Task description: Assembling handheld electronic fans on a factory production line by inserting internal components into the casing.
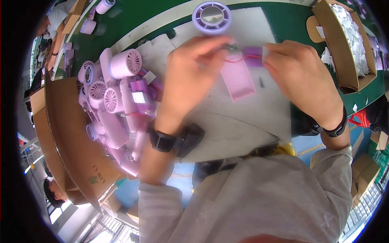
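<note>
A pink handheld fan lies on the pale work mat, its round lilac fan head point(211, 18) at the far end and its open handle shell point(239, 81) toward me. A small green circuit board point(233, 49) shows at the handle's top. Red wires run from it to a purple battery point(254, 58) beside the shell. My left hand point(188, 75), blurred, is closed at the fan's neck by the board; its fingertips' exact hold is unclear. My right hand point(302, 77) pinches a small white pad point(265, 54) against the battery's right end.
Several pink fans point(121, 101), some with purple batteries and white pads, are heaped on the left next to a large cardboard box point(69, 133). A cardboard tray point(344, 83) of white pads point(350, 40) stands at right. Other people point(54, 192) are at the left edge.
</note>
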A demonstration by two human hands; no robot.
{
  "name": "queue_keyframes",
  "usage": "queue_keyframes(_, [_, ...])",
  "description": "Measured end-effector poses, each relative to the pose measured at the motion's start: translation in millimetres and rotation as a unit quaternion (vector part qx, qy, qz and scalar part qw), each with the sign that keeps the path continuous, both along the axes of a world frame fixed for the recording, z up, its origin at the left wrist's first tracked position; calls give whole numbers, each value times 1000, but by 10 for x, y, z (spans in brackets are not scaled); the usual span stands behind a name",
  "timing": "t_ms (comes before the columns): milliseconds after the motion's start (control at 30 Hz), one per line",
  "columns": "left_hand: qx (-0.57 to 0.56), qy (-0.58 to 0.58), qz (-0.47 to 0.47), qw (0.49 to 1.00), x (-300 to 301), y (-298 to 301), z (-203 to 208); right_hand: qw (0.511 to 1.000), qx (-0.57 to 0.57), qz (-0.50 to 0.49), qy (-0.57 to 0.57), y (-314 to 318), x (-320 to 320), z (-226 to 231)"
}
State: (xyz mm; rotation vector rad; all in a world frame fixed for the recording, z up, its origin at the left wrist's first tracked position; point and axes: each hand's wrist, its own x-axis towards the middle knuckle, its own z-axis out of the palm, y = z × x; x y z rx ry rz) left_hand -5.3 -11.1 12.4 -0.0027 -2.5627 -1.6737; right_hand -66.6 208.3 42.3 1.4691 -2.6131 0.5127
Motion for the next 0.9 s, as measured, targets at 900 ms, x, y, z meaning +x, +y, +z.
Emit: queue_keyframes(900, [26, 15, 43, 999, -20, 59, -22, 999, 14, -3, 39, -60, -40, -38])
